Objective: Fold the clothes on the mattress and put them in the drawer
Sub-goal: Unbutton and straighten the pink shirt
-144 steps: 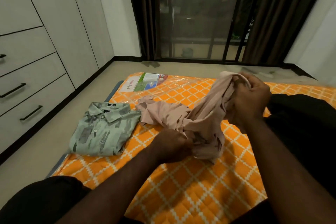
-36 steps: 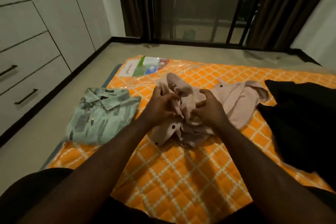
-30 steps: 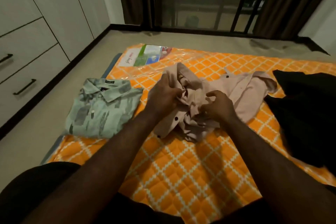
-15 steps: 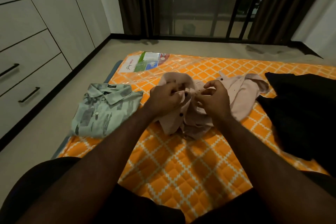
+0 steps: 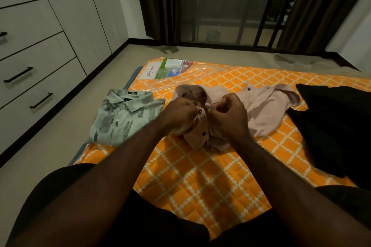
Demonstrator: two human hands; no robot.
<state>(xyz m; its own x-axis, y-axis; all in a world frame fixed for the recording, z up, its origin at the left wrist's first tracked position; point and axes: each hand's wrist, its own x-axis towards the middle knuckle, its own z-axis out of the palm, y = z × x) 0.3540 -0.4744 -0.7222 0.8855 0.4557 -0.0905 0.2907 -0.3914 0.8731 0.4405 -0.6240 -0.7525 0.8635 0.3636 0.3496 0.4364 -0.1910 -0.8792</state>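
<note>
A crumpled pale pink shirt (image 5: 259, 108) with dark buttons lies in the middle of the orange checked mattress (image 5: 200, 176). My left hand (image 5: 180, 114) and my right hand (image 5: 230, 114) meet at its front placket just below the collar, each pinching one edge of the fabric around a button. A folded green patterned shirt (image 5: 122, 118) rests at the mattress's left edge. A black garment (image 5: 337, 126) lies spread on the right. The drawers (image 5: 36, 78) with black handles stand shut on the left.
A printed label under clear plastic (image 5: 166, 68) sits at the mattress's far left corner. Bare floor (image 5: 50, 142) runs between mattress and drawers. Dark curtains and a barred glass door (image 5: 220, 6) stand beyond. My knees in dark shorts (image 5: 66, 196) fill the foreground.
The pink shirt came down from being held up and bunched onto the mattress. Both hands have closed in together on its front near the collar, and the right sleeve side now lies spread out.
</note>
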